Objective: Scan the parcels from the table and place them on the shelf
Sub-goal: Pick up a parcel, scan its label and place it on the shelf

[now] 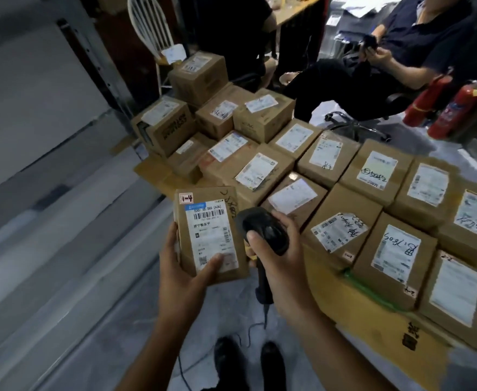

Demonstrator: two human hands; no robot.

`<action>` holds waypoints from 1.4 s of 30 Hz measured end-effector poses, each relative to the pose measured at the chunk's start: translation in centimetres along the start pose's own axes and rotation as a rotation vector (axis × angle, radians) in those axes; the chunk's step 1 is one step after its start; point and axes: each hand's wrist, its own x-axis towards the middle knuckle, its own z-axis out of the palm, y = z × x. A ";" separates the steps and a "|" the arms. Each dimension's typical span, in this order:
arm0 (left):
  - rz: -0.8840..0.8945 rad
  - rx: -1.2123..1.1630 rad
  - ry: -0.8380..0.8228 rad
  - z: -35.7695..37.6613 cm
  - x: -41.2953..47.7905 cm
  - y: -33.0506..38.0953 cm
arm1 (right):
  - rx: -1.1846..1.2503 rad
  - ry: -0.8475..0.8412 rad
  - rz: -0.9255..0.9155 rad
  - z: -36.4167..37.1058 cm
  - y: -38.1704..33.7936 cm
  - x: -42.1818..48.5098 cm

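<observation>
While the small parcel point(209, 235) is held up label-first beside the scanner point(265, 235), it's at the scan step; shelving not done, no shelf visible. Left hand point(180, 266) grips it: thumb on the label's lower edge, fingers curled behind. Right hand point(276, 258) is wrapped round the scanner, thumb on top. Many labelled boxes point(341, 210) left on the table point(370, 314).
</observation>
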 end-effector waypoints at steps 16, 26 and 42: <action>-0.040 -0.183 0.459 -12.5 -17.4 -1.2 | -0.151 -0.458 -0.060 8.0 2.5 -13.6; 0.136 -0.234 0.664 -24.8 -32.9 1.4 | -0.154 -0.633 -0.226 14.9 1.8 -32.8; 0.246 -0.293 0.849 -40.9 -39.8 3.7 | -0.026 -0.839 -0.272 28.9 1.5 -44.1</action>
